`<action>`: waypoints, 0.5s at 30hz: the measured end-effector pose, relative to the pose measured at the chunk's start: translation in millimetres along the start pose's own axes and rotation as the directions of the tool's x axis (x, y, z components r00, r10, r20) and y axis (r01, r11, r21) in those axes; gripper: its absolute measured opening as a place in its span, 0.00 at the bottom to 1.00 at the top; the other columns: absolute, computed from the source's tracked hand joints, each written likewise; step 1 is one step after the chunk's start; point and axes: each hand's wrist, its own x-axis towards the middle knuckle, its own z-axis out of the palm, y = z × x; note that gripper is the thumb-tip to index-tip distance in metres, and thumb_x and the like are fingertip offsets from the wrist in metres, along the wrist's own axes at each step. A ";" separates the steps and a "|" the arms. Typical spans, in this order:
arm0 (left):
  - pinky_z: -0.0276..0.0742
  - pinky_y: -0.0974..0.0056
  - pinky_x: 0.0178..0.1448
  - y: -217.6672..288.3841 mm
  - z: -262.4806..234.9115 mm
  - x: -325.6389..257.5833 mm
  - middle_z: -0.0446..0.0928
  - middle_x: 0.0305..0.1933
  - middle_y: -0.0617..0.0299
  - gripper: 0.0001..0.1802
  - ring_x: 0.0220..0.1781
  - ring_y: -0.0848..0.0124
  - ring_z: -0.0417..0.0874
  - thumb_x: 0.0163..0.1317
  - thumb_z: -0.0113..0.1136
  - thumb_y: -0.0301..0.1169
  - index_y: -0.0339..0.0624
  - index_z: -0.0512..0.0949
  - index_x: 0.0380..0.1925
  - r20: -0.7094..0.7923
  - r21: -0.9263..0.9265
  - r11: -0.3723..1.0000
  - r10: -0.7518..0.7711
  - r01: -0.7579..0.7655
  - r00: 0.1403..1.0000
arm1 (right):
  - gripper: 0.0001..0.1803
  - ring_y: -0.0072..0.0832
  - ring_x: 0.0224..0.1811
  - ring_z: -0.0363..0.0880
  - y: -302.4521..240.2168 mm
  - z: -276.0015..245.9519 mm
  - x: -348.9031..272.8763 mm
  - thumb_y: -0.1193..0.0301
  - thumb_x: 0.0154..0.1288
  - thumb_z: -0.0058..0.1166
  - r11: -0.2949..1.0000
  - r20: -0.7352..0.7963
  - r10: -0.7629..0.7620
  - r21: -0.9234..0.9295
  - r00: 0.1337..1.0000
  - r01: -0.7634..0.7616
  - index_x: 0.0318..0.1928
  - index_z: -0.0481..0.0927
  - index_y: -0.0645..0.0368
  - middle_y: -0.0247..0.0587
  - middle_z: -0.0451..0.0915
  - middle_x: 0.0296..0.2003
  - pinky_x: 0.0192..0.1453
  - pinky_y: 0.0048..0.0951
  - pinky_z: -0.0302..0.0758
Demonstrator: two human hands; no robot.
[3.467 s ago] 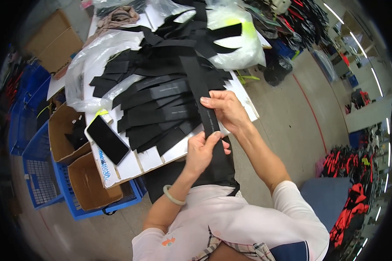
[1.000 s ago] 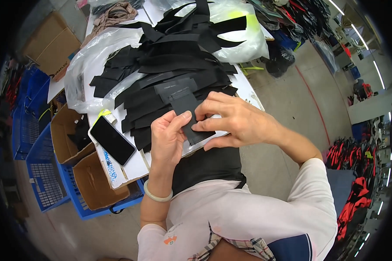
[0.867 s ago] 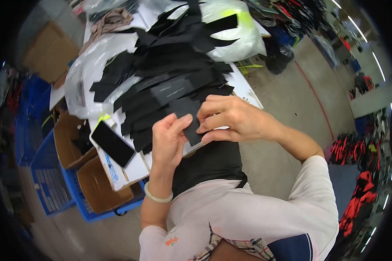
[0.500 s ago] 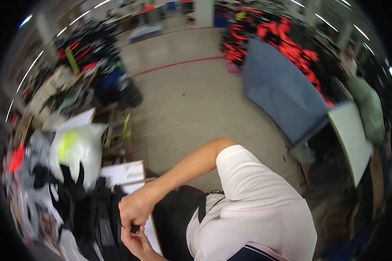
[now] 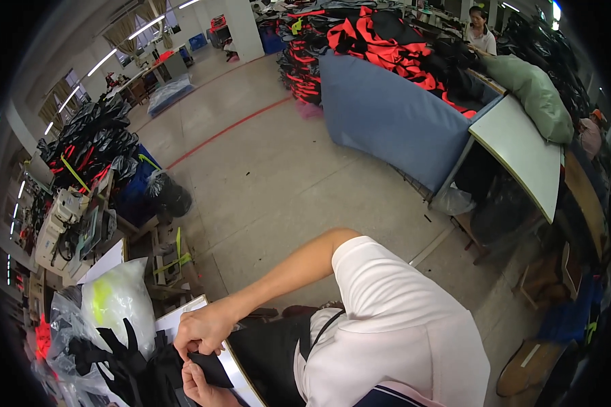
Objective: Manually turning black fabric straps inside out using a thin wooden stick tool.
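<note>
1. The concrete floor (image 5: 271, 173) opens out ahead; beyond it stands a blue-grey cloth-sided bin (image 5: 394, 119), well apart from the hands, heaped with red and black pieces (image 5: 380, 41).
2. The white table (image 5: 237, 372) shows only as a narrow bare band along its edge, just beside the hands; steadying the wrists against that edge would probably help.
3. A clear plastic bag (image 5: 125, 298) with a yellow patch lies beyond the hands; next to it is a pile of black strips (image 5: 139, 376), loose and overlapping; the work is best kept clear of both.
4. The right hand (image 5: 207, 327) pinches narrowly, fingertips curled down on black material; the left hand (image 5: 207, 389) meets it from below, seemingly pinching too, though its fingertips are partly hidden.
5. The black strip (image 5: 211, 368) is between the two hands, over the table's edge; good handling likely calls for light, even tension, flat edges, fingertips close together, and eyes on the pinch.
</note>
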 end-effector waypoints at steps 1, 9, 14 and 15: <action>0.69 0.69 0.41 4.4 4.3 -3.7 0.76 0.34 0.64 0.07 0.34 0.75 0.73 0.61 0.58 0.27 0.32 0.77 0.31 0.004 -0.078 0.997 -0.028 0.028 1.000 | 0.12 0.34 0.17 0.78 2.0 4.8 1.8 0.84 0.44 0.48 0.998 -0.019 -0.056 0.022 0.998 0.056 0.33 0.78 0.67 0.44 0.76 0.18 0.22 0.32 0.71; 0.73 0.66 0.48 8.4 14.4 -11.1 0.77 0.42 0.55 0.19 0.44 0.67 0.77 0.63 0.50 0.36 0.26 0.77 0.42 -0.102 -0.264 0.963 -0.085 0.055 0.991 | 0.02 0.39 0.24 0.79 14.6 26.5 13.8 0.81 0.42 0.49 0.976 -0.223 -0.197 -0.142 0.955 0.168 0.22 0.74 0.67 0.44 0.77 0.17 0.26 0.35 0.71; 0.75 0.63 0.48 -24.4 -0.7 -4.6 0.77 0.42 0.54 0.16 0.40 0.67 0.78 0.64 0.50 0.32 0.26 0.77 0.40 -0.202 -0.174 0.984 -0.006 -0.030 0.979 | 0.04 0.43 0.26 0.77 15.0 34.2 25.6 0.80 0.41 0.51 0.923 -0.205 -0.358 -0.228 0.911 0.312 0.23 0.75 0.65 0.45 0.77 0.19 0.29 0.38 0.70; 0.74 0.63 0.48 -14.6 6.4 -5.2 0.77 0.41 0.52 0.15 0.38 0.66 0.78 0.63 0.52 0.31 0.26 0.77 0.39 -0.200 -0.440 0.897 -0.127 0.026 0.971 | 0.05 0.43 0.25 0.76 16.1 33.8 25.2 0.80 0.40 0.51 0.931 -0.195 -0.321 -0.242 0.927 0.272 0.24 0.75 0.65 0.45 0.77 0.20 0.29 0.38 0.70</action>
